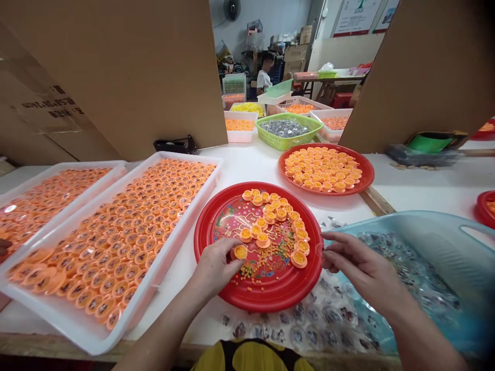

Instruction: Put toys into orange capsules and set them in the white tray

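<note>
Orange plastic caps (270,219) lie on a red plate (270,301), white table (247,175). Left hand (214,265) clamps one cap; right hand (359,270) apart at rim, by blue basket (421,219). Loaded white trays (178,257) alongside; cardboard partitions (116,77) flank.

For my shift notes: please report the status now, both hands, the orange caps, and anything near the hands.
Left hand touching orange cap on red plate. Right hand at plate rim, holding unclear. Blue basket beside right hand.

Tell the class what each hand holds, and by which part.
The left hand pinches an orange cap by its edge; the right hand holds nothing visible.
</note>
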`<act>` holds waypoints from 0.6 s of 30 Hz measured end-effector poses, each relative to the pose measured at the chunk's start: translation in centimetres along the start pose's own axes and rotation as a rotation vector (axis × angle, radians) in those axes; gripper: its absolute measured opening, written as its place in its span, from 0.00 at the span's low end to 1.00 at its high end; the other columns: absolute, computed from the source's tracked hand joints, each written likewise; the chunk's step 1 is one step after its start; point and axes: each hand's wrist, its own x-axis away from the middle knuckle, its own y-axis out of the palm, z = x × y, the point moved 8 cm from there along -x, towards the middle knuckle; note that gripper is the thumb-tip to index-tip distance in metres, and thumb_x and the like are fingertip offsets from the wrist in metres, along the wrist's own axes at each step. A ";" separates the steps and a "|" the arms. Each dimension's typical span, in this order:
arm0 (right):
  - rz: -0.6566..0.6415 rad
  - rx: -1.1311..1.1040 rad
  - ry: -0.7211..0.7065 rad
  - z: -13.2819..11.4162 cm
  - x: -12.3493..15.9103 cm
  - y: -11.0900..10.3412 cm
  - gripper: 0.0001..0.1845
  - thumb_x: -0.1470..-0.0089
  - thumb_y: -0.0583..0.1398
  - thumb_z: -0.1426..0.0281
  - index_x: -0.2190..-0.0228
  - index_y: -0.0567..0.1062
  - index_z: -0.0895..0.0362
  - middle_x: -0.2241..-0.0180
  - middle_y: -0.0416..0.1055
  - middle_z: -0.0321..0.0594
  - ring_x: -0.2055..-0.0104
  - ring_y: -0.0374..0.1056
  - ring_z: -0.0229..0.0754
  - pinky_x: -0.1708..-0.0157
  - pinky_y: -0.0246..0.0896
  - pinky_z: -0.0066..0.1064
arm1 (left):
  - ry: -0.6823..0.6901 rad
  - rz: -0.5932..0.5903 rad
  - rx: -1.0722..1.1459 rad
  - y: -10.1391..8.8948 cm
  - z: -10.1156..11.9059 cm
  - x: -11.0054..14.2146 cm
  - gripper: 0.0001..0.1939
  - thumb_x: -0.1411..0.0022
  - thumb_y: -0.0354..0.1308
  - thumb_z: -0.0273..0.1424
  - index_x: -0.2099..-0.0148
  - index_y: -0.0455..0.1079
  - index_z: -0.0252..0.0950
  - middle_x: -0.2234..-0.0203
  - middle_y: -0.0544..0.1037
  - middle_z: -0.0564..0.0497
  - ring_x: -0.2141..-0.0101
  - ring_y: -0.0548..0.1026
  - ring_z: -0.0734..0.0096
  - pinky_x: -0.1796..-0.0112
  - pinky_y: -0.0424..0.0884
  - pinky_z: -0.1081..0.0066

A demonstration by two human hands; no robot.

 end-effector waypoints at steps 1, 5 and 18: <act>-0.027 -0.038 0.008 0.0 -0.1 0.8 0.19 0.45 0.58 0.59 0.54 0.67 0.54 0.68 0.72 0.40 0.68 0.70 0.42 0.68 0.70 0.32 | -0.022 -0.005 0.002 0.2 -0.6 -0.1 0.13 0.49 0.56 0.26 0.59 0.71 0.36 0.68 0.76 0.50 0.68 0.71 0.68 0.66 0.64 0.72; -0.110 -0.142 0.043 0.3 -0.5 3.8 0.13 0.46 0.60 0.61 0.61 0.70 0.56 0.67 0.72 0.40 0.67 0.71 0.42 0.65 0.69 0.33 | -0.125 -0.045 0.213 1.4 -2.7 -0.1 0.11 0.48 0.58 0.30 0.61 0.71 0.35 0.73 0.73 0.52 0.72 0.69 0.70 0.70 0.63 0.72; -0.148 -0.022 -0.152 -3.4 -2.0 10.5 0.09 0.51 0.63 0.77 0.66 0.79 0.53 0.70 0.72 0.34 0.67 0.68 0.37 0.64 0.64 0.26 | -0.296 -0.191 0.810 6.7 -1.2 1.2 0.19 0.56 0.67 0.36 0.61 0.72 0.35 0.72 0.76 0.52 0.72 0.73 0.68 0.72 0.67 0.74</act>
